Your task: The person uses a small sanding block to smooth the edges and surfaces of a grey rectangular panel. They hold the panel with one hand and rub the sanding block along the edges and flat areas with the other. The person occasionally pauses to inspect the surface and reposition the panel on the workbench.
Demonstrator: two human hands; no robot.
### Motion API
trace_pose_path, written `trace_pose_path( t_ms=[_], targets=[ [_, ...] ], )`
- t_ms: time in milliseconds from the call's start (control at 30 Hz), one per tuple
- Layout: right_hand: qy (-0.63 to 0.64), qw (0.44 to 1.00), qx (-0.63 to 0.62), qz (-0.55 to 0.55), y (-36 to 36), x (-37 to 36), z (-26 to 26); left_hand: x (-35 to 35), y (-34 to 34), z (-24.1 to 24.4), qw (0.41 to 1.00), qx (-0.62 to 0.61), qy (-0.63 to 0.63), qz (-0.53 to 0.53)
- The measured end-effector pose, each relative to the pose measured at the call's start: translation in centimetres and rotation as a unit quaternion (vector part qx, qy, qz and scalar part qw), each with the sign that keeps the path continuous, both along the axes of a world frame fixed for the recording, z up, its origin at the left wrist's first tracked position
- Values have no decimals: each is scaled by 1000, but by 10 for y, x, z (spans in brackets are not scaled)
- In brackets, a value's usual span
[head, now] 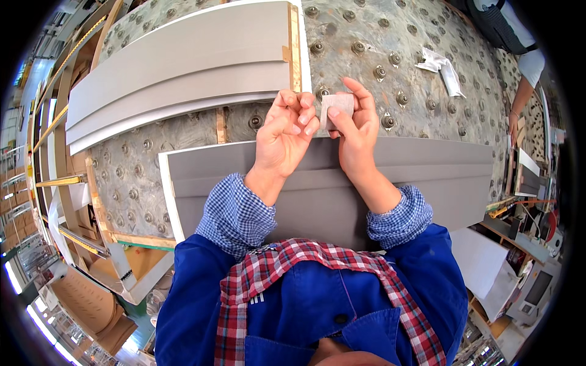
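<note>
A small pale beige square (339, 107), perhaps sandpaper or cloth, is pinched between the thumb and fingers of my right hand (359, 119). Close beside it on the left, my left hand (286, 132) is raised with loosely curled fingers apart and no object visible in it. Both hands are over the far edge of a dark grey panel (320, 192) with a stepped, ridged face, which lies in front of me. Beyond it, at the upper left, is a lighter grey stepped panel (183, 59) with a wooden strip (294, 45) along its right end.
Both panels rest on a worn ball-transfer table (366, 91). A crumpled white cloth (442, 68) lies on its right side. A person's arm (524, 96) reaches in at the far right. Wooden racking (64, 91) stands left, with bent cardboard sheets (87, 297) at the lower left.
</note>
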State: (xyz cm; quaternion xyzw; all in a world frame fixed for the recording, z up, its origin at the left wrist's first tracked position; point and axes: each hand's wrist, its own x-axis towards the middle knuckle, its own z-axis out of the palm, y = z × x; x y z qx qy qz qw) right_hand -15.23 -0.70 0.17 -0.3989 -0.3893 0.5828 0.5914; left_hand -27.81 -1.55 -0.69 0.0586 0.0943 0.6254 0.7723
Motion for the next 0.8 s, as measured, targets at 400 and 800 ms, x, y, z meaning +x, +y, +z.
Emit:
trace_pose_path(
  t_ms=[400,800],
  targets=[
    [94,993,-73,-13,6,8,-7,13,-12,16,408,426,793,152],
    [197,970,-133,56,8,11,0,25,-17,9,337,367,863,79]
  ],
)
